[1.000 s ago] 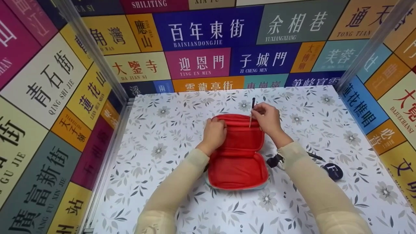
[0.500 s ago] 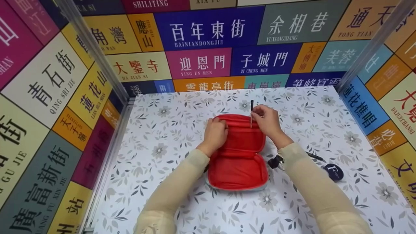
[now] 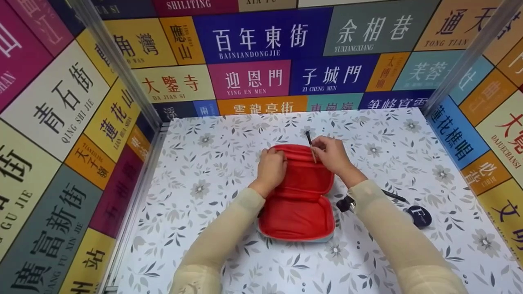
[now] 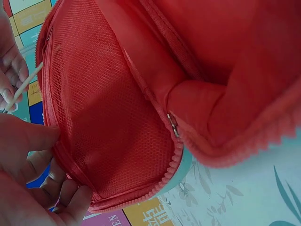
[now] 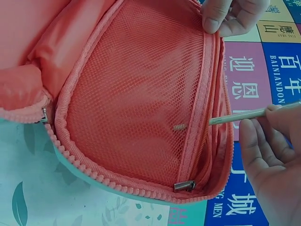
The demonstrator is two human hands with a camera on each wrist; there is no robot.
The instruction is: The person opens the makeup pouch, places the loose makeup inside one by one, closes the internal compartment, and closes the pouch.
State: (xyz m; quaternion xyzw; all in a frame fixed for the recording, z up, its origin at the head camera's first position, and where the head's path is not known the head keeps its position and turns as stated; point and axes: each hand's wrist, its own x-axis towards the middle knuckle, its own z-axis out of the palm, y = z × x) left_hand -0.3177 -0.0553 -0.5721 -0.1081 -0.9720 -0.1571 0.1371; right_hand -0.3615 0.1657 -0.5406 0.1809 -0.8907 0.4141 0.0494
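An unzipped red-lined case (image 3: 296, 220) lies spread on the table, its mesh pocket (image 5: 127, 108) inside the far lid half. My left hand (image 3: 269, 169) grips the lid's far left edge; in the left wrist view its fingers curl over the rim by the pocket's zip. With my right hand (image 3: 333, 157) I pinch a thin pale stick (image 5: 244, 115) with a black outer end. Its inner end passes through the pocket's opening, and a ridged beige tip (image 5: 179, 127) shows behind the mesh. The zip pull (image 5: 184, 185) sits at the pocket's right corner.
Right of the case lie a small black item (image 3: 345, 204), a slim black pen-like tube (image 3: 394, 196) and a round dark compact-like disc (image 3: 419, 215) with a white letter. Lettered panels (image 3: 261, 38) wall in the floral-patterned table (image 3: 196, 237).
My right hand has moved slightly down and left, and the stick now sits lower with its black end leaning left. The case's near half has shifted a little left. My left hand keeps its grip.
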